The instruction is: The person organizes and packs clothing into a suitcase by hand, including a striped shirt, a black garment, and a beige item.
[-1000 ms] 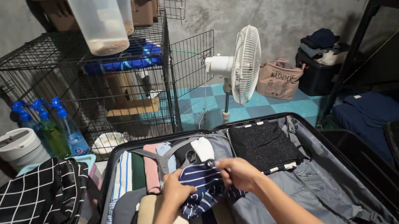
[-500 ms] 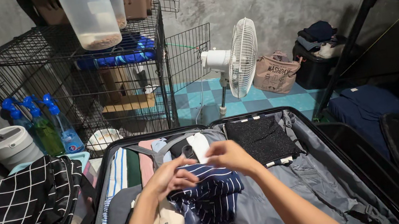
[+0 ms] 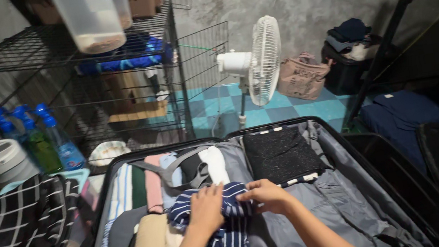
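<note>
Now my left hand (image 3: 206, 208) lies flat, fingers spread, pinning the navy striped garment (image 3: 225, 231) at lower centre of the frame, atop rolled clothes in the open suitcase (image 3: 354, 161). My right hand (image 3: 266, 195) pinches its edge, grip pressed together to keep the fold tidy.

open black suitcase (image 3: 366, 159) holds folded clothes in rows; navy striped garment (image 3: 226, 240) on top of them; black speckled fabric (image 3: 280, 155) at the right | teal checkered floor (image 3: 311, 110): white fan (image 3: 257, 64); tan bag (image 3: 301, 76)
</note>
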